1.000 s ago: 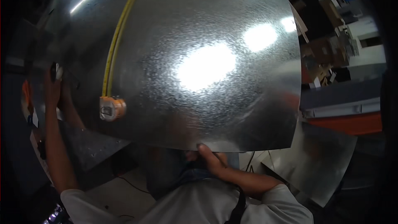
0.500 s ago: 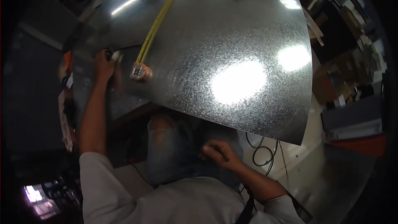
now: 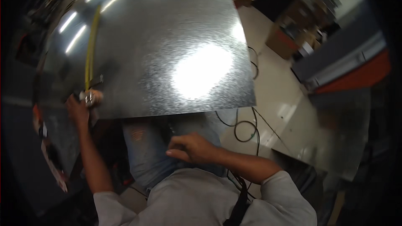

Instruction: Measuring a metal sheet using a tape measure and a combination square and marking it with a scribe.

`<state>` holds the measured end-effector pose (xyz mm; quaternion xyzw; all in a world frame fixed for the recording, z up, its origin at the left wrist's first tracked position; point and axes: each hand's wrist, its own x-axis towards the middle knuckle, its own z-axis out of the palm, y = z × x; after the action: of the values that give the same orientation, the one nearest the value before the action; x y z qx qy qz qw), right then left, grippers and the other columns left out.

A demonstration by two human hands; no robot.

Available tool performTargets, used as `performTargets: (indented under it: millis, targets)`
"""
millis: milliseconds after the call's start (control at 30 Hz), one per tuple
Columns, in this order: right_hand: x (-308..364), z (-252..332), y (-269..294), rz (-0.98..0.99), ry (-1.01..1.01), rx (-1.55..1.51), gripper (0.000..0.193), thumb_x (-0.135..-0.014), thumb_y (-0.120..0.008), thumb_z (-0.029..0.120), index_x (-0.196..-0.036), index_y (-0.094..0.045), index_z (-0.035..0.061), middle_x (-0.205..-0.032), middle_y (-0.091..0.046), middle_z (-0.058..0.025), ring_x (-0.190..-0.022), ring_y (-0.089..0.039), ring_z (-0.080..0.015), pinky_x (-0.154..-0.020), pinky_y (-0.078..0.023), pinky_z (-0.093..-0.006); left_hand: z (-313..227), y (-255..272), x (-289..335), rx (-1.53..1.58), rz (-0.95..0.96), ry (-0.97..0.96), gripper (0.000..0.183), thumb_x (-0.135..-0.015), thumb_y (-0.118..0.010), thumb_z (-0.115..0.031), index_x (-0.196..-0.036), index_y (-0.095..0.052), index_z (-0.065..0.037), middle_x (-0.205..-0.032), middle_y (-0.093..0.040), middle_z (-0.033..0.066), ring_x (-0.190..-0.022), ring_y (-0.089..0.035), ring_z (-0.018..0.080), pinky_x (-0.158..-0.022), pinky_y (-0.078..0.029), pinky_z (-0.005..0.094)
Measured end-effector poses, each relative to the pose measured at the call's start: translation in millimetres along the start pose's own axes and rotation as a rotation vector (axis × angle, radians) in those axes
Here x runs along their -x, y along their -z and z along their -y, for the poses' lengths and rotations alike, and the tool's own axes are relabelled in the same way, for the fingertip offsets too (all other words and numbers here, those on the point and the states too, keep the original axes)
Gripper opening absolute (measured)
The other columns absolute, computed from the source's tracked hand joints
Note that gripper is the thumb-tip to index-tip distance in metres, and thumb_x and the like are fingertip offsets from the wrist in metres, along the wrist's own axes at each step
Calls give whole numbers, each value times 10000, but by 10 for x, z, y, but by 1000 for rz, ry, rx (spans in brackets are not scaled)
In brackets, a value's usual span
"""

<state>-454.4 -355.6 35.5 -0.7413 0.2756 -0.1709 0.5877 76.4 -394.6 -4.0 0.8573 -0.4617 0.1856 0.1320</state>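
Observation:
A large sheet of shiny galvanized metal [image 3: 138, 54] lies in front of me, glare bright on its right half. On its left part rests an orange tape measure [image 3: 96, 96], its yellow blade [image 3: 91, 44] drawn out toward the far edge. My left hand [image 3: 78, 109] is beside the tape case at the sheet's near left edge. Its fingers are closed around something small, pale and dark, that I cannot make out. Above my lap, apart from the sheet, my right hand [image 3: 191, 147] is loosely curled, with its palm hidden. A small dark metal piece [image 3: 99, 78] lies beside the blade.
Black cable [image 3: 245, 132] loops over the pale tiled floor at right. Cardboard boxes [image 3: 282, 42] and a grey and orange case [image 3: 349, 75] stand beyond it. A strip with an orange end [image 3: 37, 115] lies along the left side.
The view has shifted, and the sheet now appears turned and further left. My left hand has come next to the tape case. My right hand is still over my lap.

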Motion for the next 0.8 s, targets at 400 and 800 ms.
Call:
performTargets:
  millis: [400,800]
  targets:
    - [143,443,170,-185,143,37,165,-964,-744,203,-960,-702,43,-880,-754,-133,-797,-751,-270,-700,-569,-357,-1082,855,523,588,-22,-286,620,-884,-800,-368,-1335,-599,7,-1258,-651,213,-1198,-610,384,-1041,-467,480]
    - [-281,772,-265,-178,163,147,100,-929,-755,111,-960,-716,24,-833,-749,-122,-752,-741,-239,-669,-541,-321,-1190,950,652,741,22,-212,473,-788,-877,-212,-1159,-642,-38,-1303,-592,175,-1177,-591,375,-1008,-495,465]
